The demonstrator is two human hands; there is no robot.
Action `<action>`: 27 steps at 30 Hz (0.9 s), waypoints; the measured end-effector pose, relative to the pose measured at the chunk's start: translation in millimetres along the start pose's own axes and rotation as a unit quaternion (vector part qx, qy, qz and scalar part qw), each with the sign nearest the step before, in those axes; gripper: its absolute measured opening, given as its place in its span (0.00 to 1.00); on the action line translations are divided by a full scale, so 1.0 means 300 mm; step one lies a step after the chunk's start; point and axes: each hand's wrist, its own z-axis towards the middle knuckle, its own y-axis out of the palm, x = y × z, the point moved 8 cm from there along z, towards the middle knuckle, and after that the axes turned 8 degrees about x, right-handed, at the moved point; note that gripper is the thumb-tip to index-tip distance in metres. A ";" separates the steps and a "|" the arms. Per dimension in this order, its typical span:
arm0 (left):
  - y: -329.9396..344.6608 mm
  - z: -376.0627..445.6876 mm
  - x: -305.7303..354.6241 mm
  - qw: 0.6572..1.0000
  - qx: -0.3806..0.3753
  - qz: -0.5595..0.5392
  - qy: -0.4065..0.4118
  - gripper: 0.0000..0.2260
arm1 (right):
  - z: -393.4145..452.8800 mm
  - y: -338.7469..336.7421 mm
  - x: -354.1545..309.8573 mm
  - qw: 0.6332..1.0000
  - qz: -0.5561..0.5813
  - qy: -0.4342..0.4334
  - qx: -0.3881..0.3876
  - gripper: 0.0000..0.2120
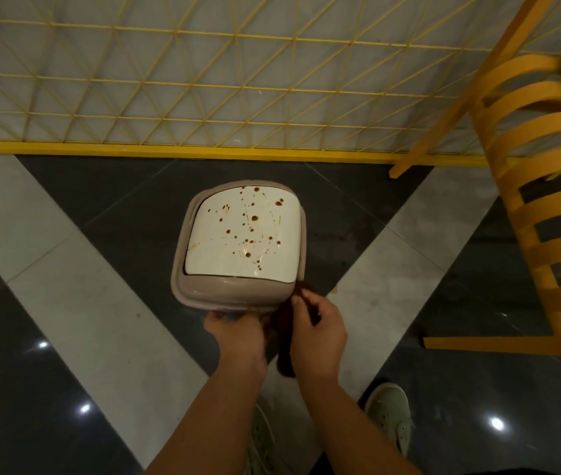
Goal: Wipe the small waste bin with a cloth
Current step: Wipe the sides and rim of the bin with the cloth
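The small waste bin [203, 293] is beige with a white lid [217, 248], and the lid is spattered with brown drops. It is in the middle of the view above the floor. My left hand [238, 334] grips its near bottom edge from below. My right hand [320, 334] holds a dark brown cloth [284, 351] bunched against the bin's near right corner. The cloth hangs down between my two hands.
A yellow slatted chair [539, 200] stands to the right, its legs on the floor. A yellow wire-grid fence [203, 108] with a yellow base rail runs across behind the bin. My two pale shoes [389, 416] stand on the glossy grey and dark tiled floor.
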 end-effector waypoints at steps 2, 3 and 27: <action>-0.004 0.002 0.006 1.000 -0.002 0.009 0.013 0.20 | -0.036 -0.007 0.028 1.000 -0.016 -0.010 -0.025 0.08; -0.001 0.001 0.007 1.000 -0.011 0.007 0.013 0.20 | -0.028 -0.010 0.029 0.999 -0.026 -0.022 -0.031 0.08; 0.042 -0.038 0.008 0.999 -0.014 -0.044 -0.018 0.26 | 0.070 -0.009 -0.093 0.972 -0.175 -0.152 -0.041 0.10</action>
